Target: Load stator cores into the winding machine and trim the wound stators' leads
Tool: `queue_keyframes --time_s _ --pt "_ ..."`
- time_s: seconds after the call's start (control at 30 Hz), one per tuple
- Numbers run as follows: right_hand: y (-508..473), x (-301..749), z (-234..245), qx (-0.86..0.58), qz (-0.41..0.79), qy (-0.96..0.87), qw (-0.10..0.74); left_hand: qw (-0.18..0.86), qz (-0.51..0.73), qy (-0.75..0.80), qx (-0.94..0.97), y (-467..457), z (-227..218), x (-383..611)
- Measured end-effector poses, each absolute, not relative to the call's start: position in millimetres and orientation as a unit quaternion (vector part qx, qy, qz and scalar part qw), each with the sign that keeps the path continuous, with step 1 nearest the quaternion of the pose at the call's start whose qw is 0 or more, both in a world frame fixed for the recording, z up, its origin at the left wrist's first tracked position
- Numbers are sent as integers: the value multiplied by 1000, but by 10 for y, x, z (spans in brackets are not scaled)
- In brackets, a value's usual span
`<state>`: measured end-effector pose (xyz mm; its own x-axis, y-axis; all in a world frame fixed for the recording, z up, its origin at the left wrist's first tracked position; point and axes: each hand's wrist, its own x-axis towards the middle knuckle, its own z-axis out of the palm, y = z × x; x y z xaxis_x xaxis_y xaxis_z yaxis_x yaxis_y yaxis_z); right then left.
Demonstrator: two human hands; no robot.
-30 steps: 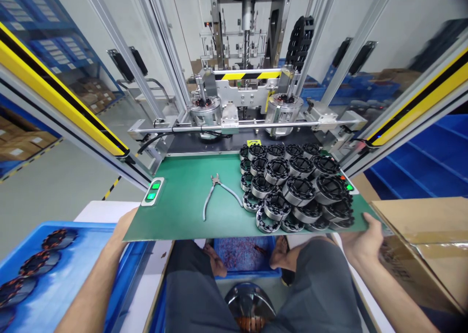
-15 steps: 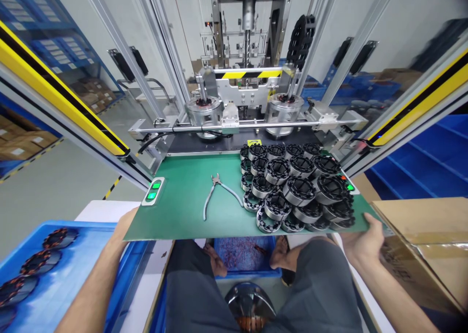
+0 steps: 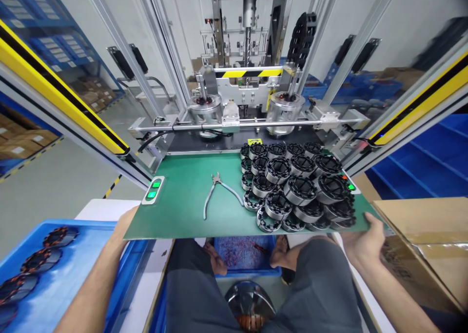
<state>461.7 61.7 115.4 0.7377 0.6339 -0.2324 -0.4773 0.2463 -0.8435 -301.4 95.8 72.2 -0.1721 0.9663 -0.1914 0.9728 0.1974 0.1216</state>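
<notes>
My left hand is at the left edge of the green worktop, its fingers hidden behind and below that edge. At the front right corner, my right hand has its thumb over the edge, the other fingers out of sight beneath. Near it, several unwound stator cores, metal rings with black slotted liners, are stacked on the worktop's right half. Side cutters with grey-blue handles lie spread left of them, touched by neither hand. Green-lit buttons are set near the left edge.
Beyond the worktop stands a machine with two metal cylinders behind a horizontal rod. Yellow-black posts flank it. A blue tray holds copper-wound stators at left; a cardboard box stands at right. Below is a blue bin.
</notes>
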Motion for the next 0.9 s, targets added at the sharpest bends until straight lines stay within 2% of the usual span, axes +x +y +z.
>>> queue_keyframes --time_s 0.9 --pt "609 4690 1060 -510 365 -100 773 131 -15 781 611 975 628 -3064"
